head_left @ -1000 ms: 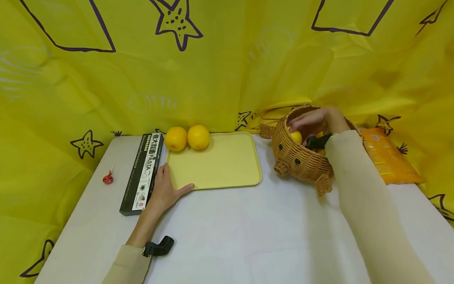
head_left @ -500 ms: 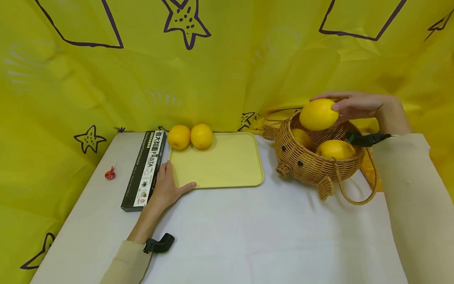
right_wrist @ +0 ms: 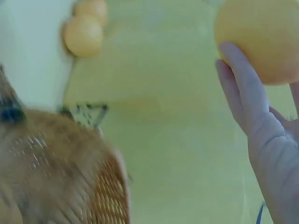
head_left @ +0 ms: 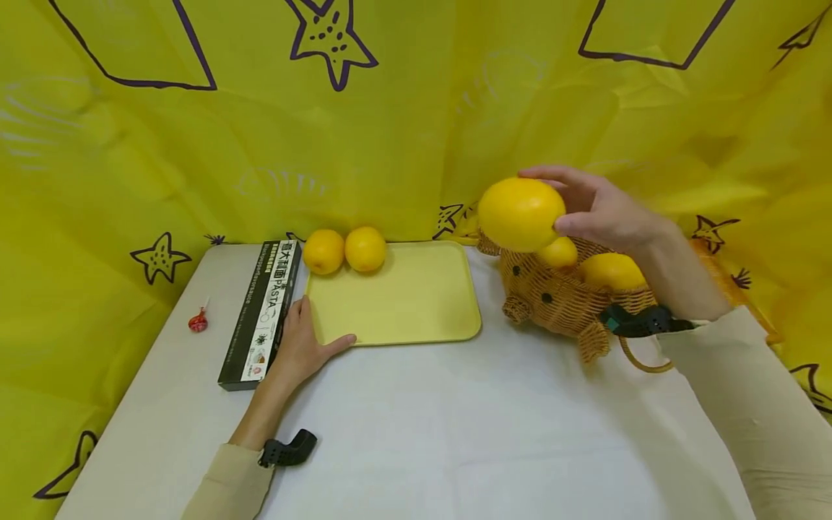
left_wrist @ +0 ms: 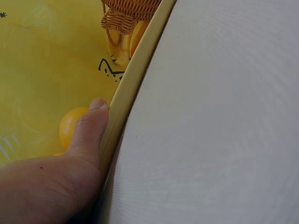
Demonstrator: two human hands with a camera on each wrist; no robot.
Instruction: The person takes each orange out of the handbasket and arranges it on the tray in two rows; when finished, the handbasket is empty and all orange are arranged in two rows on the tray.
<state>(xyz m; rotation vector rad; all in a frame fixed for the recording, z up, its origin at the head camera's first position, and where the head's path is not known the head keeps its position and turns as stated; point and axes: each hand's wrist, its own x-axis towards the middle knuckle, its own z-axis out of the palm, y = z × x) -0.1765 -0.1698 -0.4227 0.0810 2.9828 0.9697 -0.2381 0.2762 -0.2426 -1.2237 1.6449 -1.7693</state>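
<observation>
My right hand (head_left: 607,209) grips a large yellow oval fruit (head_left: 520,214), lemon-like, and holds it in the air in front of the basket's left part. The wicker pig-shaped basket (head_left: 552,307) stands below, with more yellow fruit (head_left: 611,271) inside; the hand and fruit cover part of its rim. My left hand (head_left: 302,347) rests at the near left corner of a yellow tray (head_left: 403,303), thumb stretched along the near edge. In the left wrist view, the thumb (left_wrist: 88,128) lies against the tray's rim. Two oranges (head_left: 365,250) sit at the tray's far left corner.
A black and white pasta box (head_left: 260,318) lies left of the tray, close to my left hand. Farther left is a red lollipop (head_left: 198,321). An orange packet (head_left: 731,282) lies behind my right arm. A yellow curtain (head_left: 416,130) hangs behind the table.
My right hand was inside the basket; it has lifted the yellow oval fruit out and carried it left, toward the tray. My left hand stays at the tray's corner.
</observation>
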